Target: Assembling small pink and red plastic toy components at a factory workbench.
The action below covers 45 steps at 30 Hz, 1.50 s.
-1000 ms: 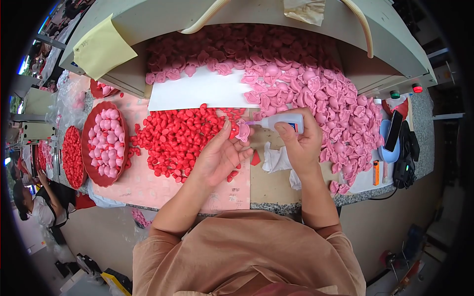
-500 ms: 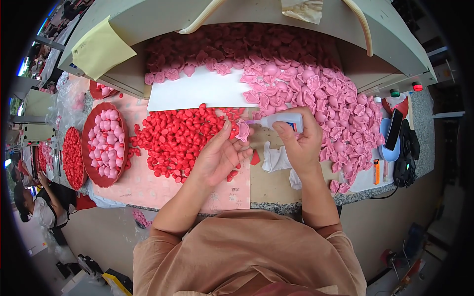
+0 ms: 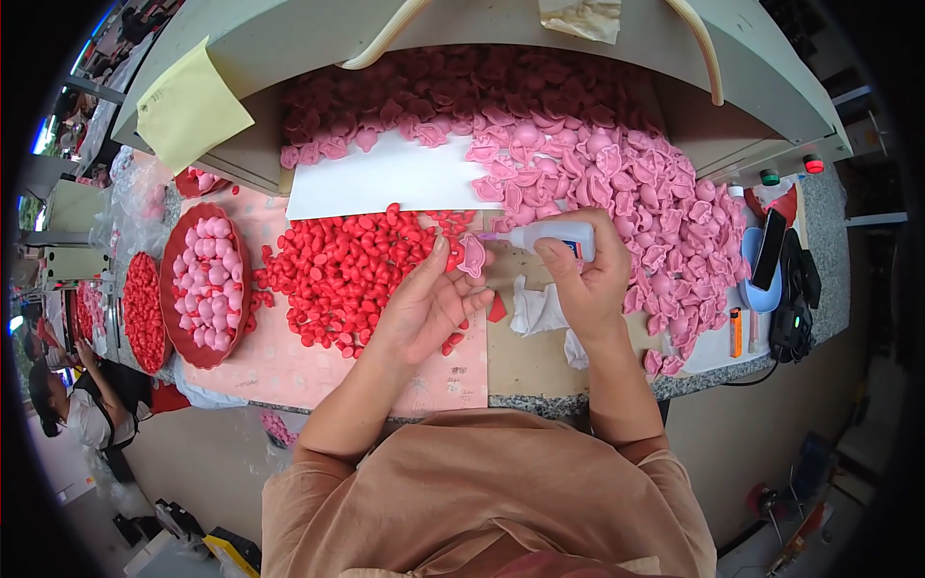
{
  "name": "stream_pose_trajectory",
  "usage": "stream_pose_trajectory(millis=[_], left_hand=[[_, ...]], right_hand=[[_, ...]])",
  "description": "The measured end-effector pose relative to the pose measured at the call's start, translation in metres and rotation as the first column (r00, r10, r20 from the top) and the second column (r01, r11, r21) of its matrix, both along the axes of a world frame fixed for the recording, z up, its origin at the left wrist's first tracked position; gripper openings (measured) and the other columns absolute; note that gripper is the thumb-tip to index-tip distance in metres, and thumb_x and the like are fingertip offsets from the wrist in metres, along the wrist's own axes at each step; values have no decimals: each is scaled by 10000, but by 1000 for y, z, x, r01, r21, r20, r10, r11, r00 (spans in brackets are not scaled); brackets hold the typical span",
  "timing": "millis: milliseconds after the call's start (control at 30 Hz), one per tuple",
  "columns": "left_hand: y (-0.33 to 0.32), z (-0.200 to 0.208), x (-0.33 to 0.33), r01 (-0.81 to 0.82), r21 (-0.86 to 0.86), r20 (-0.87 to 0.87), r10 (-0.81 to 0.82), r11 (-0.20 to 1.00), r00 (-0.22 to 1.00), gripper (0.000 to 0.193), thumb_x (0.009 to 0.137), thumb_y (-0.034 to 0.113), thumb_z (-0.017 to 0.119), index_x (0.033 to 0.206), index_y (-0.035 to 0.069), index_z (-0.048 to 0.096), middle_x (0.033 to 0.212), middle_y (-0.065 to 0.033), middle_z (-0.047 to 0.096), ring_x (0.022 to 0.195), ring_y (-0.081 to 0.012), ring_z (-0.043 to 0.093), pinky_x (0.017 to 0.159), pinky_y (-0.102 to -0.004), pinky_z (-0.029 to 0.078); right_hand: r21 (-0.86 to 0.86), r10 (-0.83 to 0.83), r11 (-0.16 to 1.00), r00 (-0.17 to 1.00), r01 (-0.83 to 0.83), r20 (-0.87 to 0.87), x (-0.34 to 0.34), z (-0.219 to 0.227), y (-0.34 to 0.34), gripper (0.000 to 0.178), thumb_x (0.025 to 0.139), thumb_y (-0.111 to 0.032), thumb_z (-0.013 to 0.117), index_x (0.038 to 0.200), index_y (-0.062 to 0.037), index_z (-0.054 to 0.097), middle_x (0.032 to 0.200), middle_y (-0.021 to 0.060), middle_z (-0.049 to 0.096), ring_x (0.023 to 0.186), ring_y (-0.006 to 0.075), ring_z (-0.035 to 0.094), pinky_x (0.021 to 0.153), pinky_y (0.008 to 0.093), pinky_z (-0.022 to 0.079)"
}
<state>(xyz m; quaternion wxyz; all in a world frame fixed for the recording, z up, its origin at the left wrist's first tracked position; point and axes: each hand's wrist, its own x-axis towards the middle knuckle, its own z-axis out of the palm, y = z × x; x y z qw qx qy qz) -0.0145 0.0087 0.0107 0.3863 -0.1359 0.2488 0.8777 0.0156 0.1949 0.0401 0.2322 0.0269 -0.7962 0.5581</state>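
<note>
My left hand (image 3: 419, 313) is palm up, its thumb and fingers pinching a small pink plastic shell piece (image 3: 471, 256) with a wavy edge. My right hand (image 3: 595, 284) is closed round a small white squeeze bottle (image 3: 559, 234), tipped on its side. The bottle's thin nozzle points left and meets the upper edge of the pink piece, or comes very near it. A heap of glossy red plastic pieces (image 3: 337, 275) lies left of and beneath my left hand. To the right of my right hand spreads a large pile of similar pink shell pieces (image 3: 650, 212).
A grey machine hood (image 3: 520, 24) overhangs the back. At left stand a red tray (image 3: 183, 352) of pink-and-red assembled pieces and a basket of red pieces (image 3: 145, 313). A crumpled tissue (image 3: 538, 308), an orange cutter (image 3: 735, 332) and a phone (image 3: 768, 250) lie on the right half.
</note>
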Motion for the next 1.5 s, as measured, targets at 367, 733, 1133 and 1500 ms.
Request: stream_pose_trajectory(millis=[367, 733, 1133, 1500], left_hand=[[1, 3, 1, -5, 3, -16, 5, 1000, 1000, 385, 947, 352, 449, 1169, 39, 482, 1044, -114, 585, 851, -154, 575, 792, -347, 502], [0, -2, 0, -22, 1, -10, 22, 1000, 1000, 375, 945, 343, 455, 1173, 46, 480, 1068, -121, 580, 866, -161, 579, 810, -358, 508], [-1, -2, 0, -30, -3, -18, 30, 1000, 999, 384, 942, 339, 464, 1188, 44, 474, 1094, -128, 576, 885, -166, 586, 817, -360, 514], [-1, 0, -1, -37, 20, -68, 39, 999, 997, 386, 942, 340, 463, 1193, 47, 486, 1080, -109, 583, 886, -161, 595, 824, -354, 514]], right_hand=[[-9, -67, 998, 998, 66, -4, -2, -1, -2, 224, 755, -201, 725, 843, -30, 607, 747, 76, 607, 626, 157, 580, 573, 263, 446], [-9, -79, 997, 997, 79, -13, -2, -1, -2, 234, 744, -203, 734, 839, -32, 606, 737, 81, 599, 620, 168, 579, 561, 269, 444], [129, -31, 991, 998, 37, -48, -1, -2, 3, 220, 775, -141, 697, 879, -5, 559, 744, 67, 618, 638, 105, 570, 586, 229, 448], [122, -40, 991, 997, 47, -62, -1, 0, 0, 230, 767, -156, 710, 866, -7, 564, 726, 58, 601, 619, 103, 552, 569, 226, 434]])
